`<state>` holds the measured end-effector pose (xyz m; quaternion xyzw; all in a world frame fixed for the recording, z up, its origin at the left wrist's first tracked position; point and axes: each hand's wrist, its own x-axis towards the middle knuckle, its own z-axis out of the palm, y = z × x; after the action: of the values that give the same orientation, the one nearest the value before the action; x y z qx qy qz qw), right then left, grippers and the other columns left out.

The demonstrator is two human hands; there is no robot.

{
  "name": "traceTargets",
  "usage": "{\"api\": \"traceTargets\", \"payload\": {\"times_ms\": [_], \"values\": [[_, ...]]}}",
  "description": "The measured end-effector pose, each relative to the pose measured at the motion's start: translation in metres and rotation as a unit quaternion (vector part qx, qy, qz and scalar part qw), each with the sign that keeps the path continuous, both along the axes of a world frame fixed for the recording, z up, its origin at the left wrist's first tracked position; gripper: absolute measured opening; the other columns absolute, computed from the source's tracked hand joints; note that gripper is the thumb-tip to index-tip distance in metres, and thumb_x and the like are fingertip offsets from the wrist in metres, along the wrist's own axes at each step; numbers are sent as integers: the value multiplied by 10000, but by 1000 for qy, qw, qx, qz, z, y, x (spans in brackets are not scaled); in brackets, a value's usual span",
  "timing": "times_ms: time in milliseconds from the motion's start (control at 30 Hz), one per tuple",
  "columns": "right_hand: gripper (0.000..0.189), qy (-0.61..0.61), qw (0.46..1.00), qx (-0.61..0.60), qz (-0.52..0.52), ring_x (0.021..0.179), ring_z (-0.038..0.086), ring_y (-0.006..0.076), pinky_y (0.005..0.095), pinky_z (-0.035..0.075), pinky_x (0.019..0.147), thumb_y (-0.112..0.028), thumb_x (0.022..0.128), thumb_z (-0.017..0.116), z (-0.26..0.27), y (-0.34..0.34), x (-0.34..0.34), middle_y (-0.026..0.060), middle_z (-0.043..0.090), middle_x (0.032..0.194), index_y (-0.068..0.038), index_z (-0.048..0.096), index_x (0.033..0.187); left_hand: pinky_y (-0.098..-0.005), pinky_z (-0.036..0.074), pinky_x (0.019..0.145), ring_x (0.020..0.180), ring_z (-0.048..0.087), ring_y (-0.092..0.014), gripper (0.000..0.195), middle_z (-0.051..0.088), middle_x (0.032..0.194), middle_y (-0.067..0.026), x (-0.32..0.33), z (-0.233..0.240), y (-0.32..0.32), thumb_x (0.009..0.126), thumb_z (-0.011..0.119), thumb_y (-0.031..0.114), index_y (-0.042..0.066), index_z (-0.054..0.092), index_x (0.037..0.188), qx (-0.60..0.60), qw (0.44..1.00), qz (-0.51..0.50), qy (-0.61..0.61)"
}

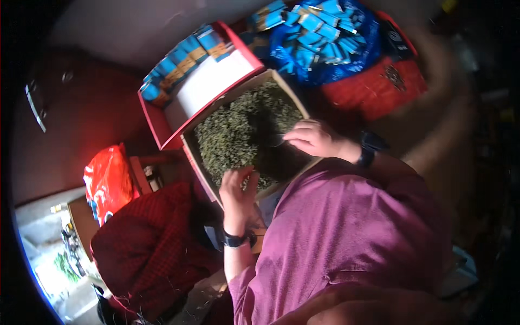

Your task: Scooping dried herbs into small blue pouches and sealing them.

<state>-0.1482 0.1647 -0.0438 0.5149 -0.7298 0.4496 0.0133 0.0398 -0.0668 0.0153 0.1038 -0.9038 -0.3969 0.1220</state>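
Note:
A cardboard box filled with dried green leaves stands before me. My left hand is over its near left side, fingers bent down at the leaves. Its fingertips are partly hidden, so I cannot tell whether it holds any. Over the right part of the box is my right hand, thumb and fingers pinched together. A thin, shiny curved edge shows at those fingertips, seemingly of a clear object; the rest of it is lost in shadow. Dark bands circle both wrists.
Behind the box, a red-edged open box with a white inside holds a row of blue-and-brown packets. A blue plastic bag full of blue packets sits at back right, by a red surface. At left are a red plastic bag and a person's dark-red checked clothing.

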Motion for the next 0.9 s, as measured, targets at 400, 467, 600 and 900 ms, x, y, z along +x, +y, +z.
{"api": "traceTargets", "payload": {"times_ms": [400, 467, 600, 900], "values": [[149, -167, 963, -112, -180, 753, 642, 135, 287, 500, 649, -72, 980, 653, -13, 40, -14, 53, 691, 885, -73, 728, 1109, -333, 532, 688, 736, 650, -209, 151, 684, 857, -91, -5, -43, 70, 883, 751, 9, 39, 745, 1031, -39, 997, 53, 47], [183, -206, 945, -114, -227, 714, 588, 67, 261, 478, 619, -97, 1001, 646, -32, 54, -24, 17, 710, 896, -63, 719, 1165, -342, 523, 660, 706, 631, -216, 132, 673, 838, -83, -5, -43, 70, 878, 754, 17, 53, 748, 1005, -26, 995, 70, 66], [213, -304, 907, -80, -280, 993, 678, 125, 286, 536, 849, -124, 1003, 656, -36, 80, -41, 53, 756, 1101, -26, 712, 1184, -270, 495, 631, 666, 594, -122, 144, 681, 814, -40, -5, -51, 57, 881, 771, 7, 44, 749, 1019, -53, 991, 85, 89], [222, -373, 873, -159, -271, 846, 642, 78, 232, 522, 715, -123, 1015, 653, -24, 94, -80, 22, 726, 998, -26, 712, 1206, -306, 514, 601, 651, 622, -175, 155, 665, 802, -69, -5, -61, 55, 861, 786, 8, 58, 751, 1003, -52, 990, 84, 101]]}}
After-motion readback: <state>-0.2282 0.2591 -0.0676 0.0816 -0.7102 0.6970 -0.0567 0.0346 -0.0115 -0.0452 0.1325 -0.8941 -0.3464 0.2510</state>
